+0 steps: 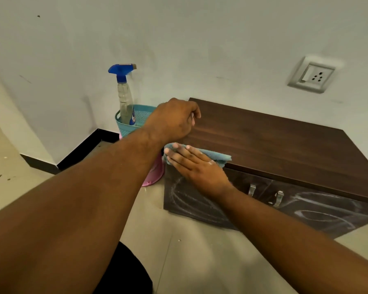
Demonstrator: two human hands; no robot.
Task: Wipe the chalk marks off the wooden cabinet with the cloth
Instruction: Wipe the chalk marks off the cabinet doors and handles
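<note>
A low dark wooden cabinet (285, 143) stands against the wall. White chalk marks (319, 211) swirl over both of its front doors. My right hand (198, 166) presses a light blue cloth (219, 157) flat against the upper left corner of the cabinet's front, fingers straight. My left hand (174, 119) rests on the top's left edge with fingers curled over it; nothing shows inside the hand.
A teal mesh basket (142, 115) holding a spray bottle (125, 98) with a blue trigger stands left of the cabinet, on something pink (155, 172). Two metal handles (266, 195) project from the doors. A wall socket (312, 75) is above. Tiled floor lies in front.
</note>
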